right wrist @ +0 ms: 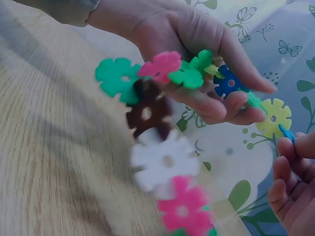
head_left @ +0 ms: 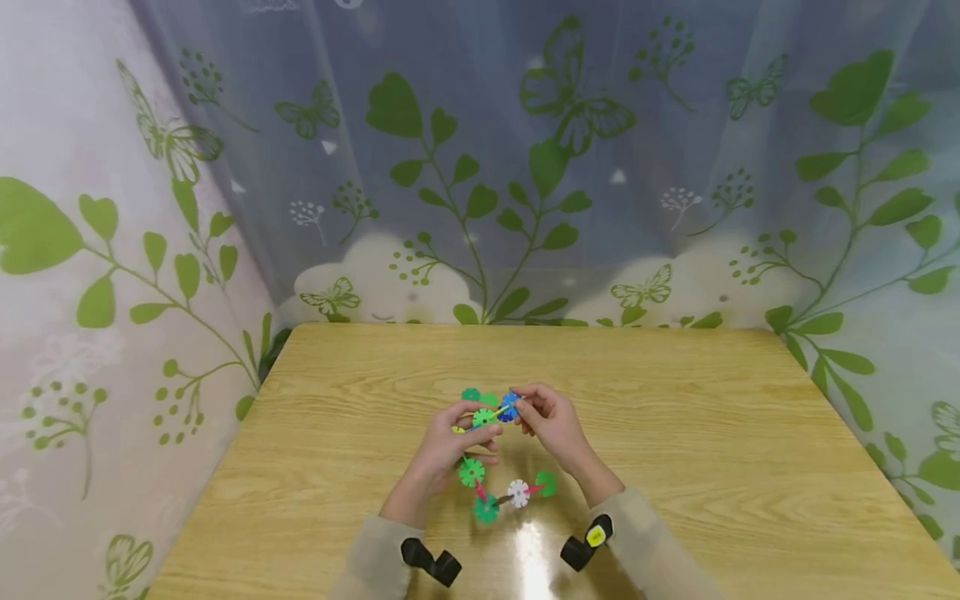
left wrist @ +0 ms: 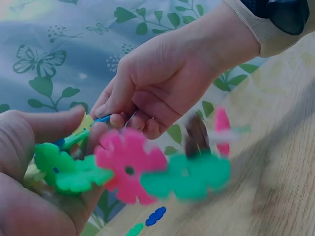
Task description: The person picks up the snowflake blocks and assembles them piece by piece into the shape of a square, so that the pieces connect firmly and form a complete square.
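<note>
My left hand (head_left: 444, 446) holds a chain of notched plastic flower discs, with a green disc (head_left: 483, 418) between thumb and fingers. At the chain's upper end a yellow disc (right wrist: 274, 118) meets a blue disc (head_left: 509, 406), which my right hand (head_left: 553, 422) pinches by its edge. From the left hand the rest of the chain hangs down: a pink disc (left wrist: 130, 166), a teal disc (right wrist: 118, 78), a brown disc (right wrist: 147, 110), a white disc (head_left: 518, 493), another pink disc (right wrist: 183, 209) and a green disc (head_left: 546, 483) at the end.
Beyond the hands, a dark teal disc (head_left: 470, 394) and a light green disc (head_left: 489, 399) lie on the wooden table (head_left: 337, 500). A dark blue disc (left wrist: 156, 216) lies close by. A patterned curtain (head_left: 480, 275) hangs along the far edge.
</note>
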The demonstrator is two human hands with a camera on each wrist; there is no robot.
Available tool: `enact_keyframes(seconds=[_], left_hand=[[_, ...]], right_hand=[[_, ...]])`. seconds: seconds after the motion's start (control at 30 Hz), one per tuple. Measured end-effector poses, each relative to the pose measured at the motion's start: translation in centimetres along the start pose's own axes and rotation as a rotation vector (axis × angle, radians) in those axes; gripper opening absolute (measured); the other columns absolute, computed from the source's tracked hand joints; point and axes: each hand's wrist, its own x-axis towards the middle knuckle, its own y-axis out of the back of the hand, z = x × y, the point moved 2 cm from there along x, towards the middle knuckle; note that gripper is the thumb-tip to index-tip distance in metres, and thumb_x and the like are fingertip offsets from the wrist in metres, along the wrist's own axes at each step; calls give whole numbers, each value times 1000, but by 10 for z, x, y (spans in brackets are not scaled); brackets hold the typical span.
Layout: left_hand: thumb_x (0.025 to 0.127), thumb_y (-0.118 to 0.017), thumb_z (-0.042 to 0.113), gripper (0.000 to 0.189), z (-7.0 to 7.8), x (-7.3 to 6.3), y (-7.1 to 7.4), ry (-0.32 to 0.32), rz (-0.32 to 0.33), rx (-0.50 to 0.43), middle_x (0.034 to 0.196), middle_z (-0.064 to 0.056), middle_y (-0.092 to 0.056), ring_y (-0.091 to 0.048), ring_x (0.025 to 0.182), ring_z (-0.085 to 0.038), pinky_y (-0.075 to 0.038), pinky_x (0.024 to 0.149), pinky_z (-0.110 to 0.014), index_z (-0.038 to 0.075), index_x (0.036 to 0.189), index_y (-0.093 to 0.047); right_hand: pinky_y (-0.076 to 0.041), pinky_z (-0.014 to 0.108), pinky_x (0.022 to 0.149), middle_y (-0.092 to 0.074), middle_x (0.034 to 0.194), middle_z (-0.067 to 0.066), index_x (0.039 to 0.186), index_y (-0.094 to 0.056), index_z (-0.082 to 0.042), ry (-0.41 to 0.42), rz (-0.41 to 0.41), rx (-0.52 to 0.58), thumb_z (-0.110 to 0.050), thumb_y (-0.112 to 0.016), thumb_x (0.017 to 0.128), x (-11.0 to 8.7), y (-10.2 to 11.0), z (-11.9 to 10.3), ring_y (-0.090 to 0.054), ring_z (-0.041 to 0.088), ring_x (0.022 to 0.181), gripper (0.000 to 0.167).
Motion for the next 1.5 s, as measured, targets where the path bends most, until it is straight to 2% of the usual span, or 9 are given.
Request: enact_keyframes(seconds=[0.13, 0.37, 0.67, 0.83, 0.93, 1.07, 1.17, 1.27, 1.5], left_hand=[[81, -73, 12, 50, 1, 0, -1, 9, -37, 1, 98, -24, -62, -63, 71, -23, -52, 78, -57, -2, 123, -50], [87, -67, 18, 43, 2, -1, 0, -16, -66, 53, 101, -23, -63, -64, 74, -22, -53, 84, -50, -3, 121, -49], [92, -61, 17, 39, 4, -2, 0, -32, -72, 126, 108, -27, -59, -61, 95, -38, -50, 88, -51, -5, 123, -50], [90, -64, 23, 46, 4, -1, 1, -19, -69, 167, 109, -17, -61, -61, 96, -40, -52, 84, -52, 1, 126, -49], [88, -67, 25, 52, 3, -1, 1, -22, -79, 193, 111, -16, -60, -64, 92, -34, -56, 74, -40, 2, 129, -47], [85, -70, 21, 56, 2, -1, -1, -28, -96, 189, 111, -17, -59, -65, 87, -28, -57, 71, -38, 2, 131, -45], [83, -72, 17, 54, 2, -1, -4, -31, -104, 172, 107, -17, -60, -63, 88, -35, -54, 78, -52, 4, 129, -46], [83, -72, 14, 52, 2, -1, -5, -33, -99, 140, 105, -16, -61, -61, 90, -42, -52, 78, -58, 4, 128, -47], [85, -68, 8, 47, -1, 0, -2, -21, -63, 50, 107, -24, -60, -64, 85, -36, -54, 74, -54, 3, 127, -47]], right_hand=[[-46, 23, 50, -58, 73, 10, 115, -57, 11, -15, 6, -11, 0, -51, 94, 4, 5, 10, -51, 18, 59, 23], [-47, 23, 51, -54, 80, 34, 114, -59, 7, 1, 0, -20, -10, -54, 95, 8, 9, 22, -51, 12, 59, 26], [-48, 22, 52, -59, 76, 17, 112, -60, 7, 15, -98, -34, -9, -53, 95, 8, 10, 18, -54, 24, 63, 24], [-47, 21, 52, -55, 80, 30, 117, -56, 7, 3, -188, -61, -2, -51, 95, 6, 6, 5, -53, 25, 62, 25], [-47, 21, 52, -54, 80, 32, 122, -52, 8, -8, -220, -76, 1, -49, 95, 4, 2, -6, -52, 26, 62, 28], [-44, 20, 51, -53, 75, 29, 128, -46, 6, -24, -246, -89, 1, -49, 95, 3, -2, -12, -50, 24, 60, 34], [-43, 19, 51, -52, 71, 27, 132, -42, 4, -28, -247, -90, 0, -50, 95, 3, -4, -12, -47, 22, 58, 39], [-43, 20, 50, -52, 69, 25, 134, -40, 2, -37, -235, -88, -1, -51, 95, 4, -5, -11, -47, 22, 57, 41], [-43, 19, 51, -54, 75, 30, 132, -42, 2, -68, -202, -111, -2, -49, 96, 5, -1, -13, -48, 41, 64, 37]])
